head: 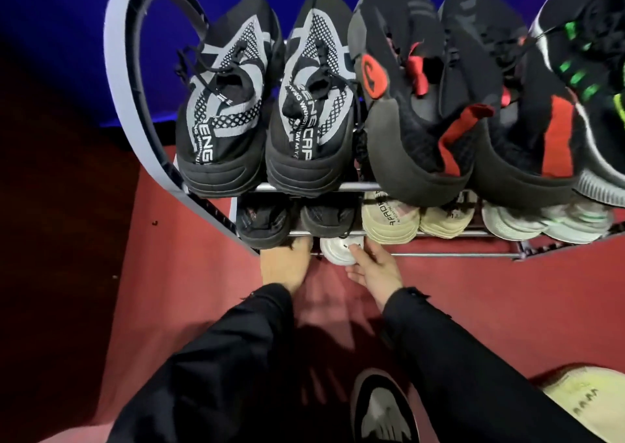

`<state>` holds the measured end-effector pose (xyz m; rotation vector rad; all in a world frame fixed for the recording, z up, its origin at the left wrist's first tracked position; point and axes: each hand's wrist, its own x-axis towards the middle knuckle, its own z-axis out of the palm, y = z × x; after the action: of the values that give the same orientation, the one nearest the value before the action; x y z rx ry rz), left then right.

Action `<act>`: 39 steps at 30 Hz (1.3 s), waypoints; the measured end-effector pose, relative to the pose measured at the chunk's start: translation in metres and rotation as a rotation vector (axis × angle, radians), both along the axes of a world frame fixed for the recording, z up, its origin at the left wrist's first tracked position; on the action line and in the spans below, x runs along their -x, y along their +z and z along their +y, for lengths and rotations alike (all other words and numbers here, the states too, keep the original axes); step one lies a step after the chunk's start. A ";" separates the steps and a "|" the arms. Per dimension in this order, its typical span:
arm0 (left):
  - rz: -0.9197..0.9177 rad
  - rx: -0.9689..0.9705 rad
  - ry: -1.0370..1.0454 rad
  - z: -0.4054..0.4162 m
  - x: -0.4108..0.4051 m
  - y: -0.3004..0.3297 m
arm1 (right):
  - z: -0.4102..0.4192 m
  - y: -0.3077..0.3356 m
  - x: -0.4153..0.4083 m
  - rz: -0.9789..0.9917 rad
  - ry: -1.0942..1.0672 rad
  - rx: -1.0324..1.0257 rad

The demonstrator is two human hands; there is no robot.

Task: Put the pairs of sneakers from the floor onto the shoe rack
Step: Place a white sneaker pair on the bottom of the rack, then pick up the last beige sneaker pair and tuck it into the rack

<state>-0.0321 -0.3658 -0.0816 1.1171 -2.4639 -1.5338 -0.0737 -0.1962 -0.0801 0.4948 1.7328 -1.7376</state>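
The metal shoe rack (304, 187) stands in front of me, with sneakers filling its upper two tiers. On the lowest tier the heel of a white sneaker (334, 251) sticks out. My right hand (373, 268) grips that heel, thumb on top and fingers round its right side. My left hand (285, 268) reaches under the middle tier just left of the white sneaker, its fingertips hidden by a black sneaker (262, 221) above. Behind my arms on the red floor lie a black and grey sneaker (382, 409) and a pale yellow sneaker (581, 397).
The top tier carries a black and grey pair (270, 104), a black and red pair (439, 104) and a black and green sneaker (588, 70). The middle tier holds cream (389, 221) and white-mint (541, 222) sneakers. The rack's curved grey side frame (121, 80) is at the left.
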 end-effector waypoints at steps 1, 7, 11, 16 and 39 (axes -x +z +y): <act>-0.012 0.114 -0.054 -0.001 -0.004 -0.007 | -0.007 -0.004 0.001 -0.005 -0.007 -0.003; -0.046 0.358 -0.151 -0.010 -0.019 -0.020 | -0.038 -0.024 0.001 0.028 -0.057 -0.123; -0.057 0.385 -0.208 -0.013 -0.026 -0.024 | -0.041 -0.056 -0.003 0.128 -0.066 -0.275; -0.097 0.399 -0.233 -0.012 -0.028 -0.020 | -0.041 -0.029 -0.010 0.189 0.047 -0.291; -0.070 0.179 -1.203 0.251 -0.081 0.044 | 0.272 0.011 -0.174 0.001 -0.353 -0.439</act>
<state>0.0486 -0.1147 -0.0377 -0.5245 -3.4027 -1.2737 0.1007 0.0759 -0.0694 1.0441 2.1365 -1.5710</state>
